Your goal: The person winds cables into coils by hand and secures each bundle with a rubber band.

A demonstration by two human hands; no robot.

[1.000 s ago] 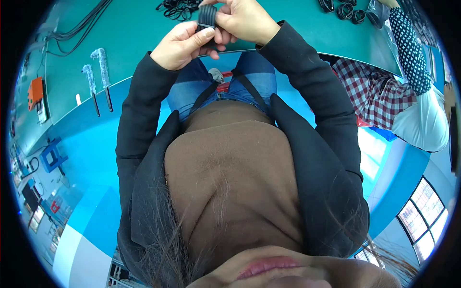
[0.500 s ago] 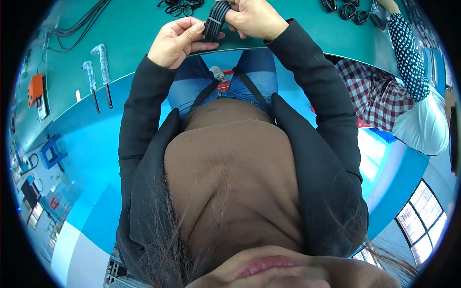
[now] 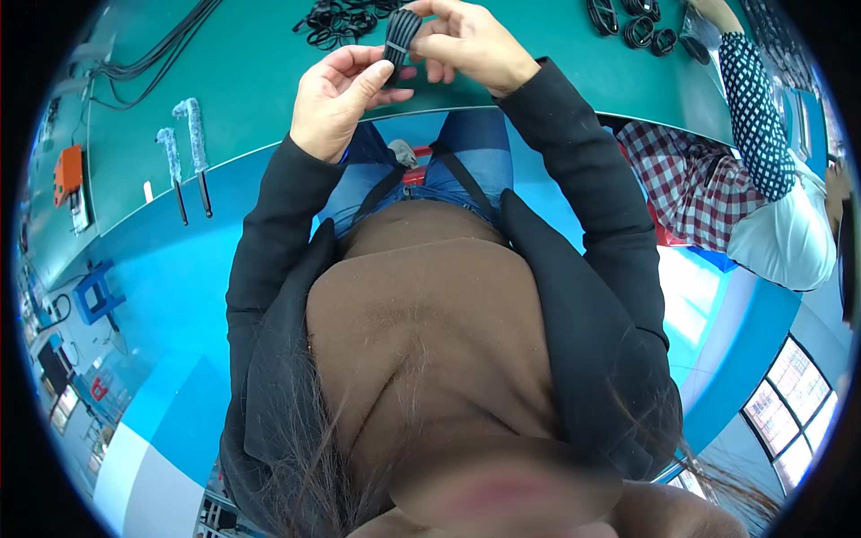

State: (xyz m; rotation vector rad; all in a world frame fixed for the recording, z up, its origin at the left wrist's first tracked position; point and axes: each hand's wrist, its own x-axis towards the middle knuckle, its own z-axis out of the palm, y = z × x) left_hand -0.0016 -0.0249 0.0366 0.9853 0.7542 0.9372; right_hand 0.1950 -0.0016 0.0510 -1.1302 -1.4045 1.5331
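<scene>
A folded bundle of black cable (image 3: pixel 403 30) is held up above the table's near edge, with a band across its middle. My left hand (image 3: pixel 336 97) pinches its lower end, the thumb in front and the other fingers stretched behind. At the upper right of the bundle, my right hand (image 3: pixel 475 47) grips it with curled fingers; some fingertips are hidden behind it. Just beyond my left hand, a loose heap of black cables (image 3: pixel 334 22) lies on the green table (image 3: pixel 260 81).
Several coiled black cables (image 3: pixel 639 32) lie at the far right, near a co-worker's sleeved arm (image 3: pixel 758 112). Two wrapped tools with black handles (image 3: pixel 205 193) jut over the left edge. An orange device (image 3: pixel 67 175) sits farther left, and long grey-black cables (image 3: pixel 166 58) lie at the back left.
The cable bundle has tilted more upright and moved slightly lower. My left hand has shifted a little right and down. More of the cable heap shows behind it.
</scene>
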